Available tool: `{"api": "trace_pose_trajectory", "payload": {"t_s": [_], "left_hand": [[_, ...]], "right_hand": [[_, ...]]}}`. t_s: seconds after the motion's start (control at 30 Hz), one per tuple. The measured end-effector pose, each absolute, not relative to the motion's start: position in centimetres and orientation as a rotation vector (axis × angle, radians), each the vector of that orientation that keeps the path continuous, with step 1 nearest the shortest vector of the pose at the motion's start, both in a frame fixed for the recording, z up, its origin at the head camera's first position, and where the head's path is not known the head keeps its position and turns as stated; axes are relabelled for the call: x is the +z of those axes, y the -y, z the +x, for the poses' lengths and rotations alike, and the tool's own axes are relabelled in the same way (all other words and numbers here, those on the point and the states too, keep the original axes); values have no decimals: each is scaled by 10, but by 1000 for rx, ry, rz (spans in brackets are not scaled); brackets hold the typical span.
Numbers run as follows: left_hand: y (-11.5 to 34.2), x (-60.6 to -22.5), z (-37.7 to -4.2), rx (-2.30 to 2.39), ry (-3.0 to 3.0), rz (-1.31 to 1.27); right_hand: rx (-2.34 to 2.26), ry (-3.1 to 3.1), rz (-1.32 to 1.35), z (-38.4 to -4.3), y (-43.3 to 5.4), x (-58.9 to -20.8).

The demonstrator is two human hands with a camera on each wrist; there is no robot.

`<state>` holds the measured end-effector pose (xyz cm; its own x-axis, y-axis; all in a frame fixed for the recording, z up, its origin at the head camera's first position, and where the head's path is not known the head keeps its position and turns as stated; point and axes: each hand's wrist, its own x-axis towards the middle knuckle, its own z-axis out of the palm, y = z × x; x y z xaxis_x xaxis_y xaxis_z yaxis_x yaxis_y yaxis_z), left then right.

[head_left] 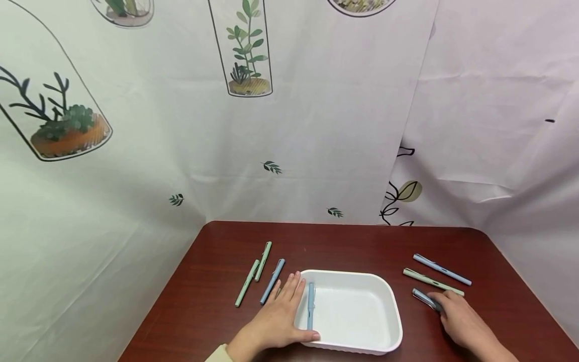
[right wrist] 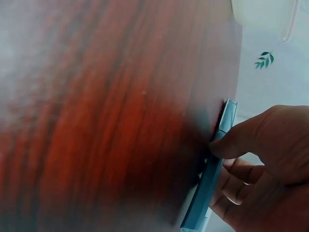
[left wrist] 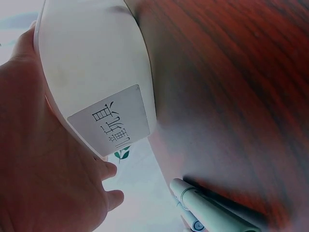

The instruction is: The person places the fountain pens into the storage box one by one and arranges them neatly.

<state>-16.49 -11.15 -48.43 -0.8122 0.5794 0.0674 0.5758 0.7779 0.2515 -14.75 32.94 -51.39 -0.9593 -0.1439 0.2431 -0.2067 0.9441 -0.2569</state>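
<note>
A white plastic tray [head_left: 357, 311] stands near the front of the table, with one blue pen [head_left: 310, 305] lying along the left side inside it. My left hand [head_left: 280, 317] rests over the tray's left rim, fingers stretched along it and thumb at the front corner. In the left wrist view, the tray's outer wall [left wrist: 91, 58] carries a printed label [left wrist: 113, 121]. To the right of the tray, my right hand [head_left: 463, 319] pinches a blue-grey pen [head_left: 424, 298] at table level. The right wrist view shows thumb and fingers on either side of this pen [right wrist: 205, 188].
Left of the tray lie two green pens [head_left: 246, 283] [head_left: 263, 261] and a blue pen [head_left: 272, 281]. Beyond my right hand are a green pen [head_left: 432, 281] and a light blue pen [head_left: 442, 269]. A printed white cloth [head_left: 316, 141] hangs behind the dark red table [head_left: 344, 246].
</note>
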Motion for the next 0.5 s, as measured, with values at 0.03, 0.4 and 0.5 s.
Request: {"api": "trace_pose_trajectory", "payload": {"t_s": [0.03, 0.4, 0.5], "left_hand": [[111, -484, -165, 410, -2952, 963], [111, -483, -166, 387, -2943, 958], [111, -483, -166, 378, -2953, 958]], "right_hand": [[425, 2893, 258, -148, -329, -513], [870, 2992, 132, -151, -324, -488], [1237, 2949, 120, -149, -322, -482]]}}
